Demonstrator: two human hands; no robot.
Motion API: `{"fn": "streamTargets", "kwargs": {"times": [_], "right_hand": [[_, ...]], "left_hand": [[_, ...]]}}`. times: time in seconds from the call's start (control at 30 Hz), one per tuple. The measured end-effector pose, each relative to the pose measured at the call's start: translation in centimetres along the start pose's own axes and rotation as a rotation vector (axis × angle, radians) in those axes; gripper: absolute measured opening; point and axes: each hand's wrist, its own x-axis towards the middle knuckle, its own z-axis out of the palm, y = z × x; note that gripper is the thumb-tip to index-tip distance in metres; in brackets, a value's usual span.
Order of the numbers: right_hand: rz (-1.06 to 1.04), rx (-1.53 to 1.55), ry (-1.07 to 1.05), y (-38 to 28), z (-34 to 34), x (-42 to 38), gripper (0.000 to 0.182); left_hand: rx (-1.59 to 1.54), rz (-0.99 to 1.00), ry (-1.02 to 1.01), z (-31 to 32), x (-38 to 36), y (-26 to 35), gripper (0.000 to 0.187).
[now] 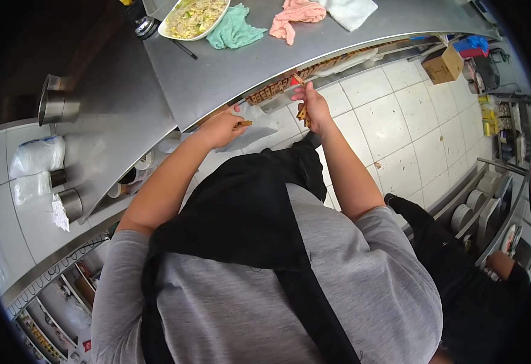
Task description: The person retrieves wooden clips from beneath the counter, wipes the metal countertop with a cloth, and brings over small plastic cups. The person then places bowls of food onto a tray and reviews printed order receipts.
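Near the steel counter's front edge, my left hand [220, 128] is closed around a small brown-yellow piece [244, 123] that pokes out to its right. My right hand [311, 108] is curled around several brown-yellow pieces [302, 113], too small to name. A reddish piece [296, 79] shows at its fingertips. Just beyond both hands, a row of brown-orange pieces [268, 93] runs along the underside of the counter edge. Below my hands a translucent plastic bag [250, 130] hangs over the floor.
The steel counter [217, 76] bears a food dish [193, 17], a green cloth [235, 28], a pink cloth [297, 18] and a white cloth [350, 11]. A cardboard box [442, 65] is at right. Another person [453, 267] in black stands at lower right beside a plate rack [490, 182].
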Motion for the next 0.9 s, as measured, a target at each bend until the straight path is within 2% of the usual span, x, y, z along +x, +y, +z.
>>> {"fn": "streamTargets", "kwargs": {"times": [0.03,0.1,0.2,0.33,0.43,0.53,0.6,0.67,0.73,0.8,0.83,0.87,0.9], "right_hand": [[0.003,0.084,-0.005,0.1,-0.4,-0.2,0.042],[-0.033,0.063,-0.002,0.3,-0.5,-0.1,0.041],[-0.100,0.025,0.042,1.0,-0.3,-0.1,0.042],[-0.039,0.059,0.085,0.8,0.3,-0.7,0.042],[-0.024,0.013,0.119,0.7,0.4,-0.5,0.047],[0.082,-0.037,0.085,0.5,-1.6,-1.6,0.056],[0.301,0.514,0.018,-0.7,-3.1,-3.4,0.068],[0.285,0.578,0.017,-1.8,-3.1,-5.1,0.072],[0.203,0.619,-0.080,-2.8,-2.8,-6.4,0.070],[0.186,0.657,-0.092,-4.2,-1.7,-7.7,0.067],[0.100,0.638,-0.107,-4.8,-1.0,-8.2,0.065],[0.014,0.619,-0.123,-5.2,-0.4,-8.6,0.062],[0.017,0.618,-0.122,-5.4,0.4,-8.8,0.062]], "left_hand": [[0.003,0.006,-0.005,-0.5,0.0,0.3,0.023],[-0.051,-0.058,-0.079,-1.0,0.1,0.8,0.022],[-0.076,-0.071,-0.086,-1.1,0.0,0.8,0.025],[-0.031,-0.037,-0.067,-0.7,0.0,0.4,0.022],[-0.033,0.022,-0.036,-0.2,0.2,-0.1,0.022],[-0.091,0.019,0.005,0.0,0.0,-0.1,0.023],[-0.035,-0.009,-0.017,-0.4,0.2,0.2,0.023],[-0.027,-0.065,-0.097,-1.2,0.4,0.8,0.025],[-0.019,-0.127,-0.173,-1.1,0.2,1.1,0.028],[-0.077,-0.042,0.104,-0.3,-0.7,1.8,0.026],[-0.080,-0.042,0.104,0.0,-0.8,2.5,0.026],[0.051,0.148,0.321,0.6,-0.6,3.5,0.025],[0.112,0.245,0.425,0.7,-0.3,4.9,0.025]]}}
